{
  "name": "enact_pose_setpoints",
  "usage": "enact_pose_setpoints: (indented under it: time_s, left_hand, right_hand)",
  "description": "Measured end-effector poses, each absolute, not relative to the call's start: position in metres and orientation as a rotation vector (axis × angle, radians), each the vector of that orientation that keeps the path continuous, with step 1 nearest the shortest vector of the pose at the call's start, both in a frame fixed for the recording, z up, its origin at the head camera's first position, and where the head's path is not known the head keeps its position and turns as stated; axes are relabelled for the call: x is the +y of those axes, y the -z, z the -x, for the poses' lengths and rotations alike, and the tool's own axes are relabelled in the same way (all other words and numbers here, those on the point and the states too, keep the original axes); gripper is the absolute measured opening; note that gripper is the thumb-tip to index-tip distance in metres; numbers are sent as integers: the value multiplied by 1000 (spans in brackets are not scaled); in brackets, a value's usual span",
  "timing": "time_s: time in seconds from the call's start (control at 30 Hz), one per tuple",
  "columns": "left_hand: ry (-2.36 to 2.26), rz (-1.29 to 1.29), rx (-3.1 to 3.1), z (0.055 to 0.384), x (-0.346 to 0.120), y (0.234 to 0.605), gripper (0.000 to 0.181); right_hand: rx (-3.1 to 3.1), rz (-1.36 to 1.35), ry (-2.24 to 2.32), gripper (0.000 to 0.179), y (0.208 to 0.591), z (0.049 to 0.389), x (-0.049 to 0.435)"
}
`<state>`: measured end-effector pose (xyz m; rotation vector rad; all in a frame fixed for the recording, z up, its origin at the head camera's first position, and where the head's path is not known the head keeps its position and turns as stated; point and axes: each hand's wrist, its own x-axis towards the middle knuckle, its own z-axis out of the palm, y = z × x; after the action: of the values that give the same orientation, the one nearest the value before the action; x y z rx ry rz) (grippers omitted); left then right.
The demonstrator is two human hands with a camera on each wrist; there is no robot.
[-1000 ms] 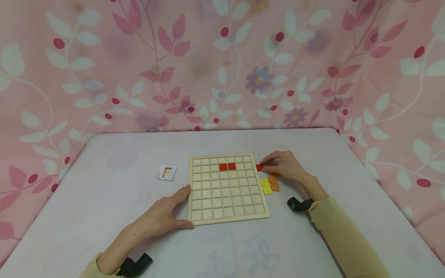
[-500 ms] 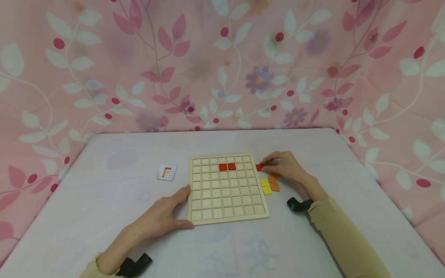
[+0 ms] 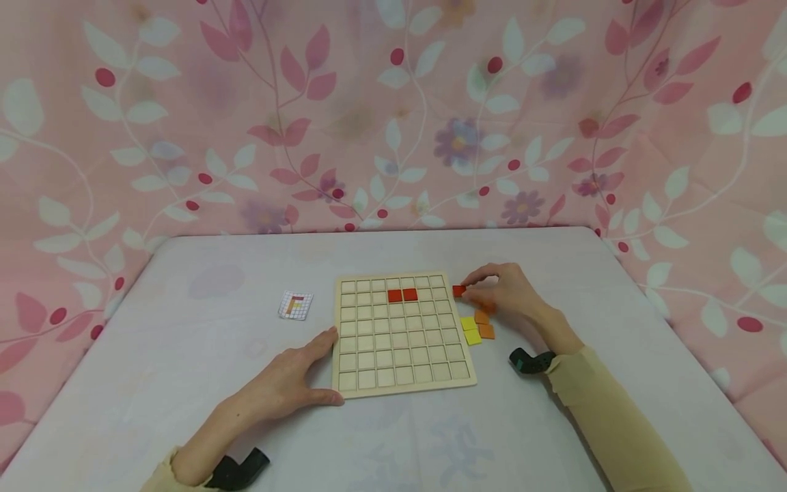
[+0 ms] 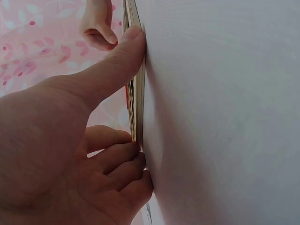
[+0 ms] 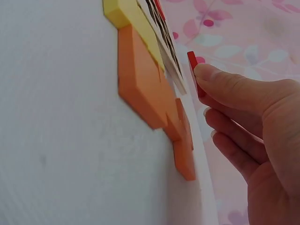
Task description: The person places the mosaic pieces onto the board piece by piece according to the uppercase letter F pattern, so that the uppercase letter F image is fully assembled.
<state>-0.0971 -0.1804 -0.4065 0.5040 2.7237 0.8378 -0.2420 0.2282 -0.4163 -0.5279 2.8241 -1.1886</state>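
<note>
A wooden grid board (image 3: 391, 341) lies on the cloth-covered table, with two red square tiles (image 3: 402, 295) side by side in its second row from the far edge. At the board's near left corner, my left hand (image 3: 283, 383) touches the edges with thumb and fingertips; the left wrist view shows its thumb (image 4: 117, 61) against the board's side. Just right of the board, my right hand (image 3: 510, 294) pinches another red square tile (image 5: 194, 70) between thumb and fingers. In the right wrist view this tile is lifted off the table.
Yellow tiles (image 3: 471, 331) and orange tiles (image 3: 486, 331) lie beside the board's right edge, below my right hand, which partly covers some. Left of the board lies a small card (image 3: 295, 305) printed with a coloured grid pattern. A floral curtain (image 3: 369, 137) hangs behind the table.
My right hand has risen slightly with the red tile, which now shows a little farther back and higher. The left hand and the board have stayed put.
</note>
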Motion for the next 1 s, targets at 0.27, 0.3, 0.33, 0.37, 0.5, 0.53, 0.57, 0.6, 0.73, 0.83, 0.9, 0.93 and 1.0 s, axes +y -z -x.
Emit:
enact_pose_setpoints:
  time_s: [0.27,0.3,0.33,0.37,0.5,0.53,0.57,0.6,0.73,0.83,0.9,0.93,1.0]
  left_hand:
    - [-834,-490,2728,97,-181,407,108]
    - [-837,-485,2725,97,-181,407,108]
    - [-840,-486,2722,97,-180,407,108]
    - [-843,-487,2721,97,-180,407,108]
    - [-848,-493,2722,97,-180,408,108]
    - [-847,-494,2723,97,-180,409,108]
    - [-845,-498,2726,97,-181,409,108]
    - [-845,-500,2728,97,-181,409,108]
    - [-850,-503,2731,97,-181,409,108]
    - [-849,-497,2730,97,-181,410,107]
    - [-848,-493,2728,97,-181,410,108]
    - [-847,-493,2727,97,-181,410,108]
    - [-846,-494,2725,97,-180,410,108]
  right_hand:
    - [2833,560,1188,21,407,244,210]
    - [2829,552,1196,21,406,243,207]
    - [2824,549,1204,21,405,243,204]
    - [2825,550,1205,21,405,243,201]
    - [2809,557,1228,20,405,243,188]
    - [2806,577,1234,20,405,244,184]
    - [2799,592,1240,21,405,244,180]
    - [2790,607,1251,21,405,245,176]
    - [2755,706,1288,20,405,246,159]
    - [2736,757,1309,17,405,247,147]
    - [2723,774,1315,15,405,247,139]
    - [2720,781,1310,15,404,247,136]
    - [2719,785,1299,14,403,248,129]
